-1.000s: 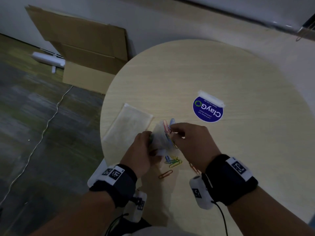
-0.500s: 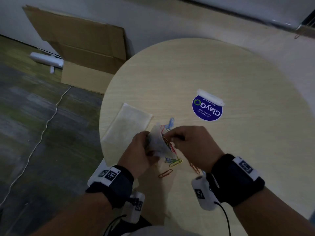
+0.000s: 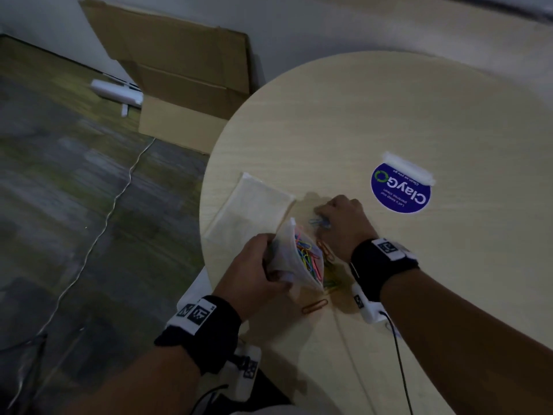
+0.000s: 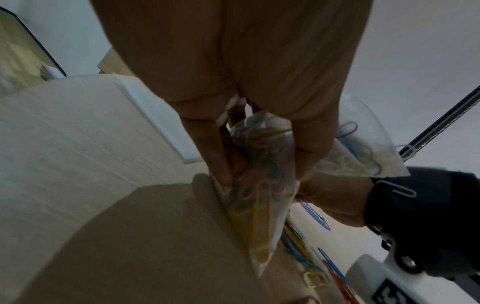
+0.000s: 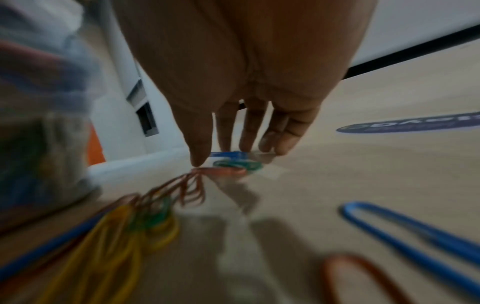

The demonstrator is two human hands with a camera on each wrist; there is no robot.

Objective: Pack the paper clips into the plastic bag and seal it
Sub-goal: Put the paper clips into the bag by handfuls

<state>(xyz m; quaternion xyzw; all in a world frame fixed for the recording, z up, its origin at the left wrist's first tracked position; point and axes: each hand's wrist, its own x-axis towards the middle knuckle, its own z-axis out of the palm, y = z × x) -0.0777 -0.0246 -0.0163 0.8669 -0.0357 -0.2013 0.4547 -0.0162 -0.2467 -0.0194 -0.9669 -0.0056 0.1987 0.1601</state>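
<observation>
My left hand grips a clear plastic bag holding several coloured paper clips, its mouth tilted up and to the right. In the left wrist view the fingers curl round the bag. My right hand reaches past the bag to loose clips on the round table. Its fingertips touch down at a blue clip, with green and orange clips beside the thumb. More clips lie by the bag, and an orange one lies nearer me.
A flat pale packet lies left of the bag near the table's left edge. A round blue sticker is taped down to the right of my hand. A cardboard box and a cable are on the floor at the left.
My right hand has left the bag's mouth and moved forward onto the loose clips on the table. The left hand still holds the bag, now with more clips showing inside.
</observation>
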